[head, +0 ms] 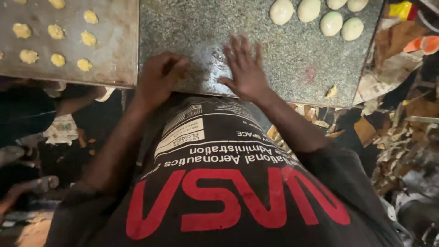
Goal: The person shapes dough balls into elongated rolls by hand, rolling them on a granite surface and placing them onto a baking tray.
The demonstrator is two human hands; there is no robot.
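The right hand [244,68] lies flat on the grey stone slab [292,59], fingers spread wide and holding nothing; a greasy smear [218,57] shines just beside its thumb and forefinger. The left hand [160,77] rests at the slab's near edge with fingers curled into a loose fist; whether it grips anything cannot be told. Well beyond the right fingertips sit pale dough balls [315,16] in a cluster; off past the left knuckles a metal tray [114,59] carries small yellow dough lumps [57,32].
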